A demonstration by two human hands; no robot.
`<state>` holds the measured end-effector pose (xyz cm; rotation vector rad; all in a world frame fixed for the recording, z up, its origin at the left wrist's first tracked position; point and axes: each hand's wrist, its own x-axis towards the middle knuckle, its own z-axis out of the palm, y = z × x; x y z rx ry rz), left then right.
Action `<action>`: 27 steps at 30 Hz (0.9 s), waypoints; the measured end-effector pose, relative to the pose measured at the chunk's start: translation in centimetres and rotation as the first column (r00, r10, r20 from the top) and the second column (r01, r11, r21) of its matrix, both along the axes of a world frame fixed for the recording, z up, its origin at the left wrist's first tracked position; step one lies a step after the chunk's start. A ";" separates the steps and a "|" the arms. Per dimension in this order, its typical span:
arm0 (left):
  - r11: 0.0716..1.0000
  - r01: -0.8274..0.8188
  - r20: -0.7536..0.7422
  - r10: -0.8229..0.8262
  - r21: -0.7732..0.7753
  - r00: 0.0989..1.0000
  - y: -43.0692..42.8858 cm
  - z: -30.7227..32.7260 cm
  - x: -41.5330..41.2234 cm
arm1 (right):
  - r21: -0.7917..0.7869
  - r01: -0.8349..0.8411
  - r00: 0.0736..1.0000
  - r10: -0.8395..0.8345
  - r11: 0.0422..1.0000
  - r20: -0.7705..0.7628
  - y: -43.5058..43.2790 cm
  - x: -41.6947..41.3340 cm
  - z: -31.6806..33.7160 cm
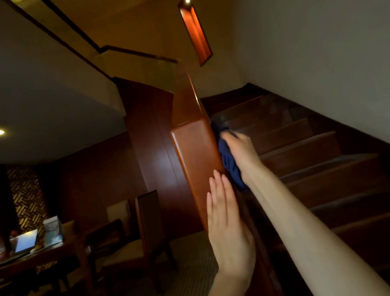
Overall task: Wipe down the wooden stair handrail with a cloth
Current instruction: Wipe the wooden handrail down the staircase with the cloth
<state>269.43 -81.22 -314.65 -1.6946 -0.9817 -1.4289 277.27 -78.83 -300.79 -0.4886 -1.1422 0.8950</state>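
Note:
The wooden handrail is a thick reddish-brown block that rises up and away from me in the middle of the view. A dark blue cloth lies against the rail's right side face. My right hand covers the cloth and presses it to the wood, fingers wrapped over it. My left hand is held flat with straight fingers against the rail's near face, lower down. Most of the cloth is hidden behind my right hand.
Dark wooden stairs climb to the right of the rail, along a pale wall. To the left, lower down, stand a table with a laptop and bottles, and wooden chairs.

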 end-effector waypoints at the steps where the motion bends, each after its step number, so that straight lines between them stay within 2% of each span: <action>1: 1.000 -0.005 0.009 0.005 0.011 1.000 0.1 0.0 0.0 | -0.022 -0.036 0.999 0.037 0.999 0.025 0.7 0.1 -1.1; 5: 0.999 0.002 0.044 -0.004 0.054 0.999 0.3 0.2 0.3 | -0.050 -0.150 0.978 0.156 0.987 0.140 1.5 1.0 -6.6; 7: 0.999 -0.012 0.053 0.009 0.052 0.999 0.3 -0.1 0.3 | -0.112 -0.187 0.970 0.202 0.976 0.137 2.1 1.4 -5.9; 9: 0.998 -0.025 0.072 0.021 0.060 0.997 0.5 -0.1 0.3 | -0.090 -0.220 0.967 0.229 0.971 0.107 2.8 1.5 -3.4; 11: 0.996 -0.044 0.081 0.037 0.082 0.996 0.6 -0.1 0.3 | 0.000 -0.240 0.971 0.240 0.971 0.007 2.5 1.5 -1.2; 13: 0.994 -0.064 0.070 0.057 0.092 0.996 0.7 0.0 0.4 | 0.018 -0.286 0.957 0.287 0.958 -0.051 2.7 1.4 -1.6; 15: 0.992 -0.079 0.066 0.073 0.096 0.995 0.8 -0.1 0.2 | -0.025 -0.276 0.961 0.276 0.961 -0.017 3.0 0.8 -4.8; 18: 0.994 -0.079 0.074 0.073 0.077 0.995 0.9 -0.6 0.4 | -0.122 -0.281 0.957 0.268 0.952 -0.108 4.1 0.2 -12.2; 20: 0.994 -0.084 0.063 0.079 0.069 0.995 0.8 -1.4 0.3 | -0.121 -0.307 0.948 0.292 0.944 -0.128 4.0 0.2 -16.2; 27: 0.979 -0.175 -0.120 0.163 -0.107 0.979 -0.5 -10.9 -2.6 | -0.004 -0.298 0.947 0.295 0.955 -0.124 3.7 0.3 -17.8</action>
